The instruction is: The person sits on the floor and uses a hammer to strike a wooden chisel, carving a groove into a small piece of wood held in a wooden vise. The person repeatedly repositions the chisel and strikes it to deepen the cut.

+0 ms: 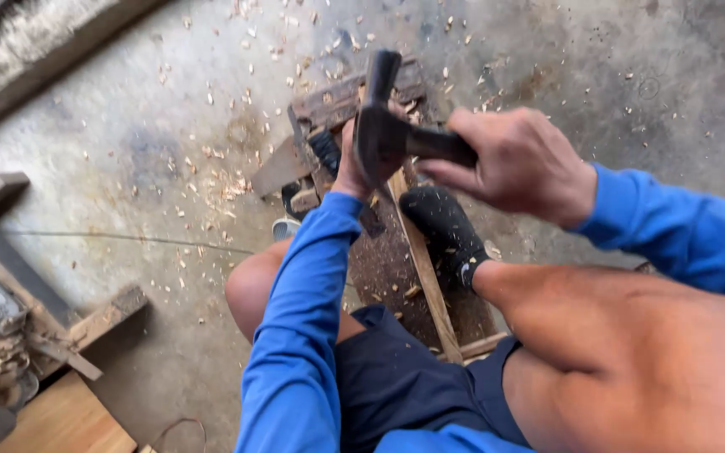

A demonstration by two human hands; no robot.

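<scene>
Grey concrete floor, strewn with pale wood chips. Worn dark wooden block lies between the knees, pinned under a black-socked foot. Long pale wooden strip rests along it. Right hand clamped on a black-headed hatchet. Left hand steadies the strip's top; grip partly hidden.
</scene>
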